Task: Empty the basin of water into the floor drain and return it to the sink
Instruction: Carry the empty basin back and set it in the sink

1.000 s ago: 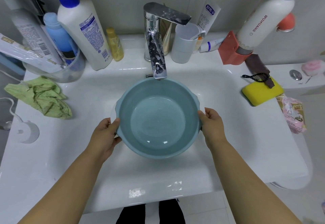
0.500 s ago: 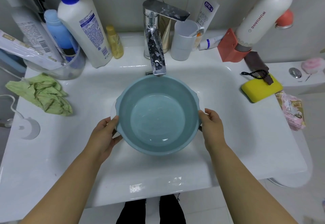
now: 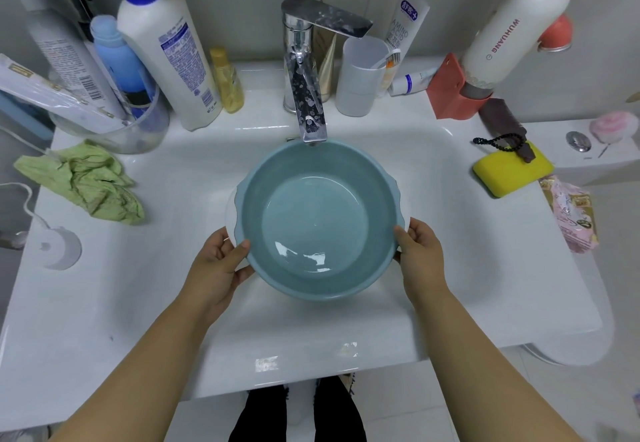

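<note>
- Sink (image 3: 433,219) surrounded the blue basin (image 3: 317,219), which sat in or just above its bowl, directly under the tip of the faucet (image 3: 308,95), with shallow water pooled toward its near side. If the basin rose straight up, its far rim would likely strike the spout and jolt water out.
- Basin and water together made a sloshing load. Its two flared white-edged handles were the only holds, and any tilt on the way to the floor drain, which was not in view, could send water over the rim onto the bench (image 3: 104,303) or the floor.
- Left hand (image 3: 216,265) gripped the left handle, thumb curled over the rim and fingers underneath. Right hand (image 3: 419,251) gripped the right handle the same way, thumb on top. Wet plastic could slip through either hold, and an uneven lift would tip the basin.
- Bottles and a clear cup (image 3: 360,77) crowded the back ledge. A wide swing of the basin might knock them over.
- Green cloth (image 3: 93,185) lay on the left of the bench and a yellow sponge (image 3: 512,171) on the right, both well apart from the basin, so they posed only a slight risk of snagging or getting soaked.
</note>
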### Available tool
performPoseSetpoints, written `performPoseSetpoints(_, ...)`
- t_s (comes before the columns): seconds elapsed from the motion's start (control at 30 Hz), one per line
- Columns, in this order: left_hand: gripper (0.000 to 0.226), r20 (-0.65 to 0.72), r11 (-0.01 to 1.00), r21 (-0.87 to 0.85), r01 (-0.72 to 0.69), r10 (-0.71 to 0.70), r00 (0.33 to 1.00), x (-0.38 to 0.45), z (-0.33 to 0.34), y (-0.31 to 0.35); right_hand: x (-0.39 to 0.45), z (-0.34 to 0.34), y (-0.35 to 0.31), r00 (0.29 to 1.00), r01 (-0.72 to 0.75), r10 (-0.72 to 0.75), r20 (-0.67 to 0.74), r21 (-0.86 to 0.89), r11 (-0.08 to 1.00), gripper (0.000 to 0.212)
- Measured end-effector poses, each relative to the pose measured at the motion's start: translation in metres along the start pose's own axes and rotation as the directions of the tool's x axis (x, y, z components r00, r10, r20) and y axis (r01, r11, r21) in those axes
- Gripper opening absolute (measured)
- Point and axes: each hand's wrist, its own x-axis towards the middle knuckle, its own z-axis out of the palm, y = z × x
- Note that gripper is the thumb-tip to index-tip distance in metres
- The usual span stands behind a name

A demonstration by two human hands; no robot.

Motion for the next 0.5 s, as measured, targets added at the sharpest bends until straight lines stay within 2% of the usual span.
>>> performPoseSetpoints(0.1,0.032,-0.008,1.000,0.014,-0.010,0.010,1.000,0.003,0.006,0.002,0.001,-0.001,-0.001,1.000,0.004,-0.004,0.003,0.010,1.000,0.008)
performPoseSetpoints(0.17,0.043,0.001,0.999,0.031,-0.018,0.018,1.000,0.003,0.006,0.002,0.001,-0.001,-0.001,1.000,0.006,-0.006,0.002,0.012,1.000,0.010)
performPoseSetpoints(0.27,0.032,0.008,0.999,0.029,-0.032,0.032,0.999,0.002,0.007,-0.001,-0.001,0.000,0.000,1.000,0.010,-0.011,0.007,0.016,1.000,0.007)
performPoseSetpoints(0.37,0.026,0.009,0.999,0.008,-0.036,0.036,0.999,0.001,0.005,-0.006,-0.003,0.001,0.000,1.000,0.006,-0.006,0.003,0.012,1.000,0.019)
performPoseSetpoints(0.43,0.010,0.019,1.000,-0.003,-0.019,0.019,1.000,-0.002,0.003,-0.010,-0.004,0.002,0.000,1.000,-0.013,0.013,0.005,0.016,1.000,0.028)
performPoseSetpoints(0.5,0.017,0.009,1.000,-0.017,0.006,-0.006,1.000,-0.004,0.001,-0.016,-0.004,0.002,0.001,0.999,-0.036,0.036,0.002,0.038,0.999,0.027)
